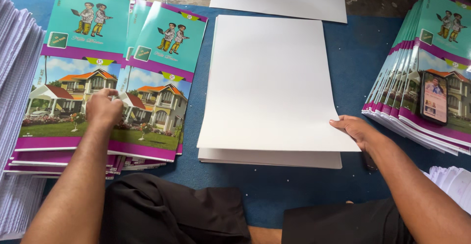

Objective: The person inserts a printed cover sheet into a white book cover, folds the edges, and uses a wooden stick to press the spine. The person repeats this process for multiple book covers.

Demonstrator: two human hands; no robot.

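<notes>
Blue mat [304,185] carries white sheets [270,87], cover stacks [98,77], lined pages [14,101]

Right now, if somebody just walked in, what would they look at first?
Probably the bright printed covers at the left, teal and purple with cartoon children above and a house with an orange roof below; the left hand rests on them. Next, the big blank white sheets in the middle, on the blue surface, with the right hand holding their lower right corner. A dark phone lies on the fanned cover stack at the right.
</notes>
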